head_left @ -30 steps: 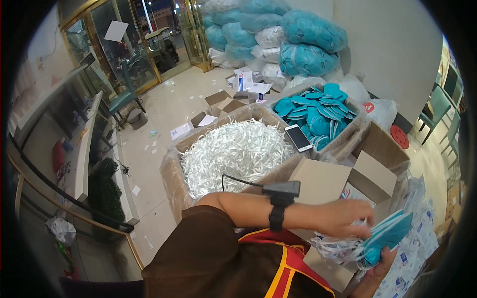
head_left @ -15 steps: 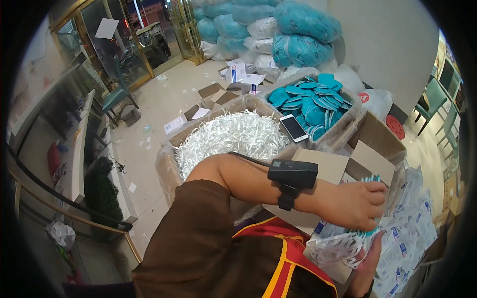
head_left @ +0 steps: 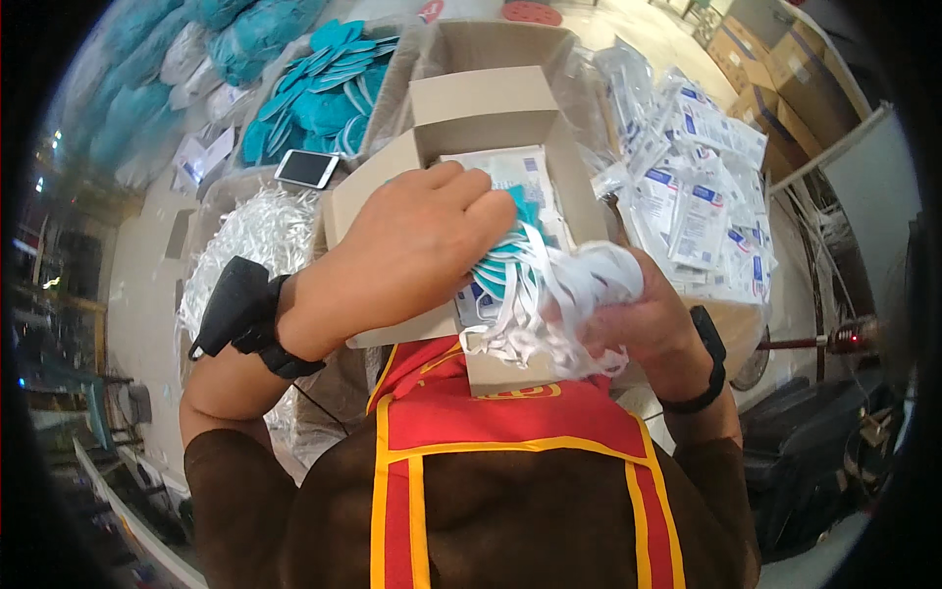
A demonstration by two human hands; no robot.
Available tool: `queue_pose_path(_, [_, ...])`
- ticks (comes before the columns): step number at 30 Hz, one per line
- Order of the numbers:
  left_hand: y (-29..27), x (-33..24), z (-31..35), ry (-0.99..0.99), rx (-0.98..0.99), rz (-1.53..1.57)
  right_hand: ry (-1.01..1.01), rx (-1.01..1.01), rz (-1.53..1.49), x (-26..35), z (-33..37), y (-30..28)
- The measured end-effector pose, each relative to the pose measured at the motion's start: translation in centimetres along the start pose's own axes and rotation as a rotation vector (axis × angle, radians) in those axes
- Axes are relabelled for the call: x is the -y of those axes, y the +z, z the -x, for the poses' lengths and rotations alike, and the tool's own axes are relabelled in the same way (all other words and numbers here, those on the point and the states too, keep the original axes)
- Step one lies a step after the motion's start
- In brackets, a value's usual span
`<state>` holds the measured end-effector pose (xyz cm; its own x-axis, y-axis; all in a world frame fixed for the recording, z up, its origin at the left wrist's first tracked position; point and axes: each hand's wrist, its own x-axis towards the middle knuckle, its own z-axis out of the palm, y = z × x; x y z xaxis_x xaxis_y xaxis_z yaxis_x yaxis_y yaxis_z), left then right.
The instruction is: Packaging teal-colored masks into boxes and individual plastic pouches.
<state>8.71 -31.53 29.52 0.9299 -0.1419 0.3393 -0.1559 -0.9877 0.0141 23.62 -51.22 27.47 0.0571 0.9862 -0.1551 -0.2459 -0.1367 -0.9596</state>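
A stack of teal face masks [head_left: 498,267] with white straps [head_left: 538,294] hangs over an open cardboard box [head_left: 481,98]. My left hand [head_left: 427,240] is closed around the teal end of the stack, fingers curled. At the strap side, my right hand [head_left: 648,319] has the loose white straps gathered over its fingers and thumb; its fingertips are partly hidden by them. Beneath the masks, white printed packets [head_left: 491,162] lie inside the box.
Left of the box stand a carton of white straps [head_left: 250,231] and one of teal mask pieces [head_left: 319,93]. A phone [head_left: 307,169] rests on their edge. Many printed packets [head_left: 697,216] are heaped to the right. Brown cartons [head_left: 775,88] stand behind.
The view has swung to the right, so the box now sits in the middle. Both hands have come over the box in front of me, still with the strapped masks between them.
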Motion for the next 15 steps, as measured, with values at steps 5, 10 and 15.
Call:
queue_pose_path(5, [0.2,-0.6,-1.3,-0.008,-0.010,0.032,-0.473,-0.251,0.371,-2.2,-1.2,-0.1])
queue_pose_path(10, [0.0,-1.1,-1.3,-0.024,-0.076,0.034,-0.574,-0.262,0.584,-1.1,-1.6,-0.2])
queue_pose_path(15, [-0.3,-0.5,-1.4,-0.106,-0.112,-0.015,-0.207,0.107,0.115,0.3,-0.5,0.5])
